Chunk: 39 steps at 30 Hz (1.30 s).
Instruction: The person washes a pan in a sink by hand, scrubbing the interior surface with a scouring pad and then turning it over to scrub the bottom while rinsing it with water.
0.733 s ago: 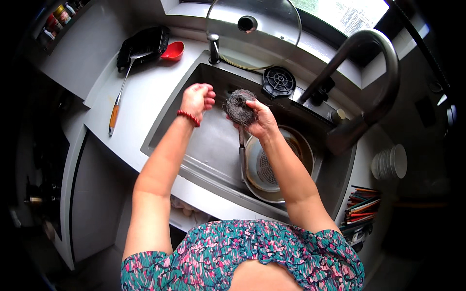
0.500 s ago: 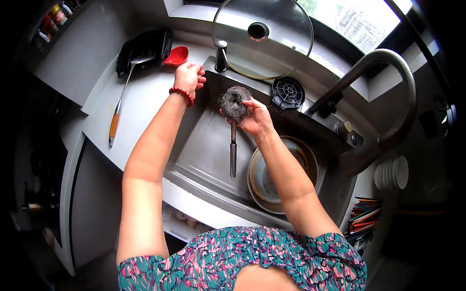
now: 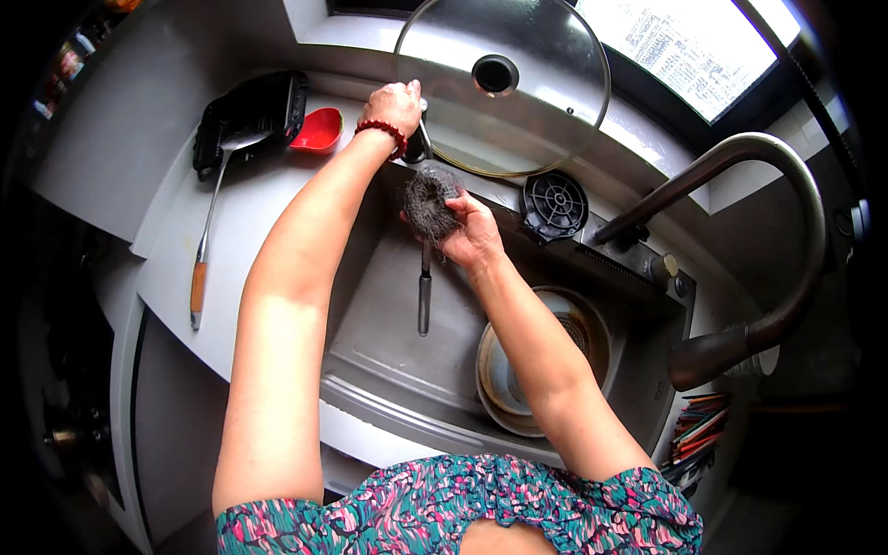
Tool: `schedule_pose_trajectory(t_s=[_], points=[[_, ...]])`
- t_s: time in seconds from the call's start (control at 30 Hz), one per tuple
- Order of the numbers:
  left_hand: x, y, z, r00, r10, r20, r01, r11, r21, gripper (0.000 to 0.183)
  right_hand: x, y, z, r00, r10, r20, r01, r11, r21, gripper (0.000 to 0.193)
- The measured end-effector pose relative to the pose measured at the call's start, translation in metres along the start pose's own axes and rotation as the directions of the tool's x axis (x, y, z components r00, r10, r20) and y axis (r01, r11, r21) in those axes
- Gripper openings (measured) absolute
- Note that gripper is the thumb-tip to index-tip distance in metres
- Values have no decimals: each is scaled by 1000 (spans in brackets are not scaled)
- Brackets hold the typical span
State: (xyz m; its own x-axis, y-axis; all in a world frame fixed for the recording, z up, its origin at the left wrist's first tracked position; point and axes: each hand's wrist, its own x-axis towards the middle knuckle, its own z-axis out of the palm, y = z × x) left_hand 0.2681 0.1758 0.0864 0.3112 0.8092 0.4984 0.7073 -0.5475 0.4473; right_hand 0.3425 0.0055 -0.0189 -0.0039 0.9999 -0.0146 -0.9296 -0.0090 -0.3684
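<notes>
My right hand is closed around a round grey steel wool scourer above the sink. Below the scourer points the dark handle of a utensil, seemingly held together with it; the utensil's upper end is hidden, so its kind does not show. At the sink's back left corner, my left hand, a red bead bracelet on its wrist, is curled over the top of a soap dispenser. Most of its fingertips are out of sight. Beneath my right forearm, a round pan sits in the sink.
A glass lid leans behind the sink, beside a black round strainer. The tall faucet arches at the right. On the left counter are a red bowl, a black tray and a wooden-handled spatula. Chopsticks stand at right.
My left hand has moved right and away from me, onto the soap dispenser. My right hand has shifted slightly left, and the scourer and dark handle have moved with it.
</notes>
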Motion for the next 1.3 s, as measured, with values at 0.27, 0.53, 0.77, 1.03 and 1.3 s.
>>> schedule_pose_trajectory(t_s=[0.27,0.53,0.77,1.03,1.3], points=[[-3,38,-18,967,-45,252,7,989,150,45,-4,-7,-6,997,23,73,-14,992,-125,53],[-5,38,-12,982,-71,176,69,997,17,45,0,-5,10,999,-2,39,5,996,-89,54],[-4,42,-8,975,-99,200,103,995,-7,45,-1,-13,11,993,-7,120,21,993,-112,58],[6,19,48,952,-184,245,199,979,-39,47,-1,-16,-12,999,-13,46,18,995,-102,60],[-49,-80,86,932,-230,-280,95,901,-424,37,-60,-15,-33,999,-45,-6,46,996,74,55]])
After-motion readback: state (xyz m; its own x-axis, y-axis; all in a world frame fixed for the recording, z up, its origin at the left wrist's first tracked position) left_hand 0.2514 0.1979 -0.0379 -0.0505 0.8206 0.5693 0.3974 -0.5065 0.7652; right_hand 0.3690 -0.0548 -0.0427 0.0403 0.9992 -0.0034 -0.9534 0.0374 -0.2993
